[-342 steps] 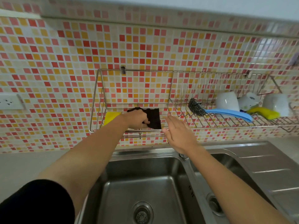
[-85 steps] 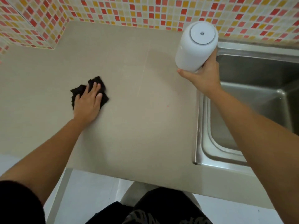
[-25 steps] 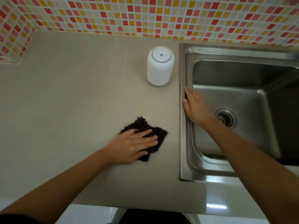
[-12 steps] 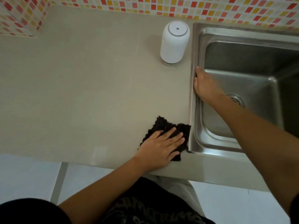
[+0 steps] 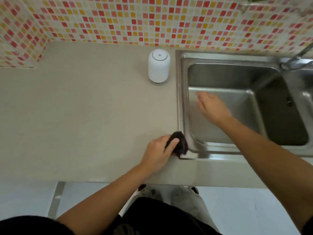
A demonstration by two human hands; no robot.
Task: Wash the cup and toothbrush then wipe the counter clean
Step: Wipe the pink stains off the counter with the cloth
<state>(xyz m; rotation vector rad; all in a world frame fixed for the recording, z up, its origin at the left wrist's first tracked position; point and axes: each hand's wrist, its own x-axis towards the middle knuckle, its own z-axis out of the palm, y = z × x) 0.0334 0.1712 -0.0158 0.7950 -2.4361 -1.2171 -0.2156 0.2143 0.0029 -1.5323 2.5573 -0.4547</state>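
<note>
- My left hand [image 5: 157, 155] has its fingers curled tight round a bunched dark brown, nubbly cloth [image 5: 180, 144], with the thumb lying along the cloth's near side.
- I see the cloth pressed down on the beige stone-look desk [image 5: 84, 116], right at the near left corner of the stainless steel sink [image 5: 220, 55], where it touches the rim.
- My left forearm comes in from the lower left and crosses the desk's front edge. The wrist is nearly straight and the knuckles are up.
- My right hand [image 5: 212, 106] is spread, fingers fairly straight and a little apart, and it holds nothing.
- It hangs over the left part of the sink basin, palm down, fingertips pointing towards the left wall of the basin. It is blurred, so I cannot tell whether it touches the metal.
- My right arm reaches in from the lower right, passing over the sink's front rim.
- The white cylindrical cup [image 5: 159, 68] stands upside down on the desk near the red, orange and yellow mosaic tile wall [image 5: 135, 22]. It is just beside the sink's left rim and well apart from both hands.
</note>
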